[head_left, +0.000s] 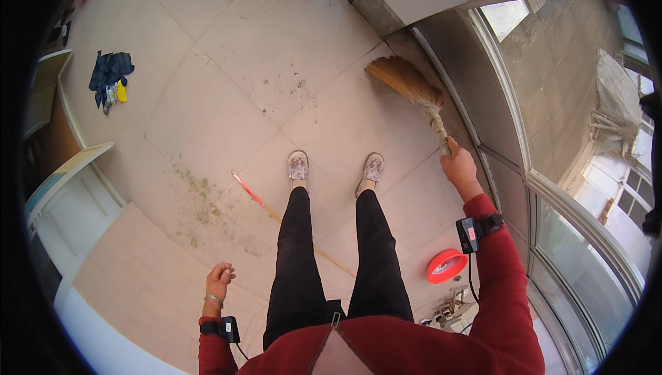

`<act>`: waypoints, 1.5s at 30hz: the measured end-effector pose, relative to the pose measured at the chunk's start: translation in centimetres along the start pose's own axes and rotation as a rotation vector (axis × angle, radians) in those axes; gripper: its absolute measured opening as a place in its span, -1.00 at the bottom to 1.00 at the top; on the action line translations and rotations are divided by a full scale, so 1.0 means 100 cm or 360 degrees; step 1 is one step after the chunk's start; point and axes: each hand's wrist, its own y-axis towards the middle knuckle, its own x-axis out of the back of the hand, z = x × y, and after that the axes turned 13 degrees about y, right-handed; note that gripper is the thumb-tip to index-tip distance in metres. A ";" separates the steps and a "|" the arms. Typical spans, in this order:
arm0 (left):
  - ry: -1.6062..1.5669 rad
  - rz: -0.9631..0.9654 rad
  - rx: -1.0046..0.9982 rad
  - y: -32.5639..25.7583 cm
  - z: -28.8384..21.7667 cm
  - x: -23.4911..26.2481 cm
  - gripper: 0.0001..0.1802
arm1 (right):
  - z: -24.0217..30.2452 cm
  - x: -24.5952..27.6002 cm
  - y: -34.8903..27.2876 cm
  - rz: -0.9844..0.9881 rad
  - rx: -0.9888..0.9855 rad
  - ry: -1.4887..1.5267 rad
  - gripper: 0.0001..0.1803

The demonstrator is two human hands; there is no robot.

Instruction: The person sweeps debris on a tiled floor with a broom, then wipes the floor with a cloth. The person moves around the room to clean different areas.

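Note:
My right hand (460, 168) is wrapped around the handle of a straw broom (407, 80). The broom slants up and to the left, and its tan bristles fan out on the tiled floor beside the wall below the window. My left hand (219, 282) hangs at the lower left with loosely bent fingers and nothing in it. Greenish crumbs of debris (203, 199) lie on the floor ahead of that hand. More dark bits of dirt (298, 87) are scattered in front of my feet, to the left of the bristles.
A thin stick (249, 192) with a red and white end lies under my legs. A red basin (447, 266) stands near my right arm. Dark cloth (110, 68) with a yellow item lies far left. An open cabinet door (76, 213) stands left; a window frame (510, 92) borders the right.

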 end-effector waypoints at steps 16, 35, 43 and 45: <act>-0.0014 0.0074 -0.0061 -0.002 -0.020 -0.020 -0.77 | 0.028 -0.037 -0.013 0.0195 0.0006 0.0885 -0.34; -0.0070 0.0079 -0.0086 0.013 -0.026 -0.021 -0.78 | 0.189 -0.149 0.037 0.0560 -0.0298 0.1669 -0.71; -0.0209 0.0053 -0.0140 -0.021 -0.008 0.047 -0.77 | 0.220 -0.087 -0.086 0.0644 -0.0058 0.1649 -0.36; -0.0152 0.0014 -0.0140 -0.025 -0.001 0.068 -0.77 | 0.193 -0.070 -0.117 0.0372 0.0035 0.1501 -0.29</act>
